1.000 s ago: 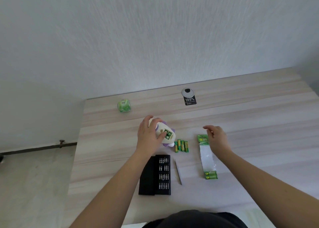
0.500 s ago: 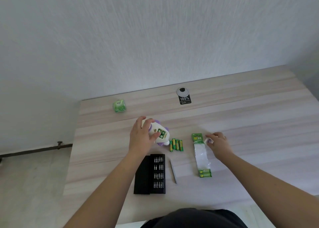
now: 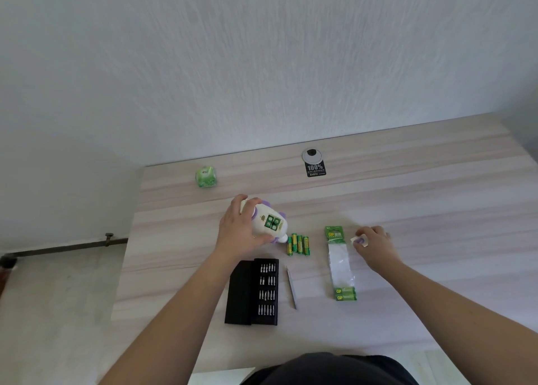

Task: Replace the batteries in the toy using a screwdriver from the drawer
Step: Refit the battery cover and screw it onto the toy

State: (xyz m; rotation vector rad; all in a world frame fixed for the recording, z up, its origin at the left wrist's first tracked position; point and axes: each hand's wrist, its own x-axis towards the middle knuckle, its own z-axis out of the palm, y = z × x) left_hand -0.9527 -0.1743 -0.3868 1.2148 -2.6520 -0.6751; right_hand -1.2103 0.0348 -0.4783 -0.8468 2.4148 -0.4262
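My left hand (image 3: 241,233) curled round the white-and-purple toy (image 3: 269,224) on the wooden table (image 3: 436,210), its long axis slanting from far-left to near-right, open battery bay facing up, four green batteries inside, my right hand (image 3: 375,246) pinching the small white battery cover (image 3: 358,240) just right of the battery pack (image 3: 339,264)

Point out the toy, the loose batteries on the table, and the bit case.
toy (image 3: 269,223): head view, on its white underside beside the battery bay.
loose batteries (image 3: 299,244): head view, middle of the row.
bit case (image 3: 266,291): head view, on the bit tray.

The white-and-purple toy (image 3: 269,224) lies on its side, open compartment showing green batteries (image 3: 273,222), four loose batteries (image 3: 298,244) beside it.
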